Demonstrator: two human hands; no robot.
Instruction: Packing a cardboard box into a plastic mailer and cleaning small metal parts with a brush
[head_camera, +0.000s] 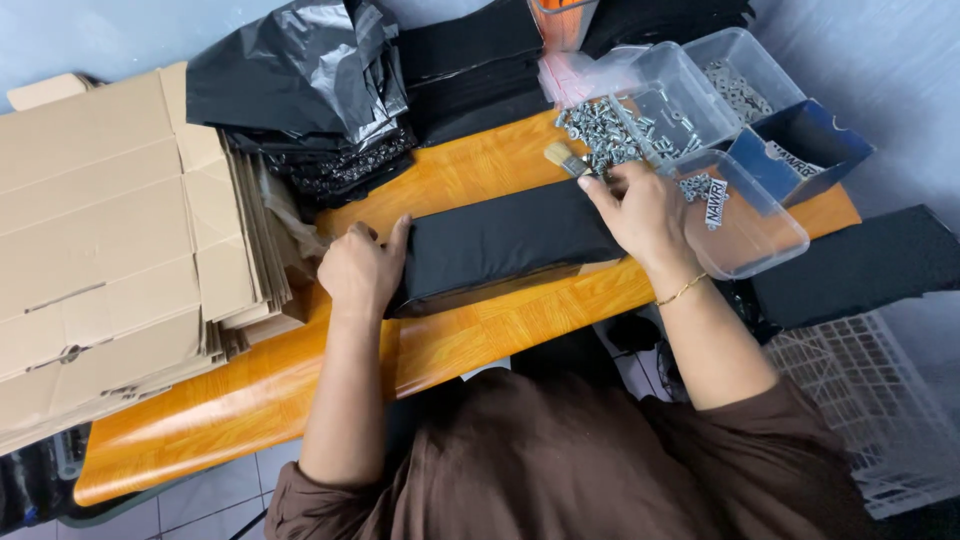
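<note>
1. Lying flat across the orange counter (480, 335), the black folded pack (505, 245) is steadied by the left hand (358, 270), loosely curled
2. Small metal pieces (600, 135) are best pinched singly; right hand (640, 205) fingers are bent there

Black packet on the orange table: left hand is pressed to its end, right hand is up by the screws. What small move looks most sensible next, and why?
Probably the right hand closes on a few screws, since its fingertips already reach the loose pile beside the clear boxes. The left hand rests against the end of the black packet, steadying it, so it likely need not move.
</note>
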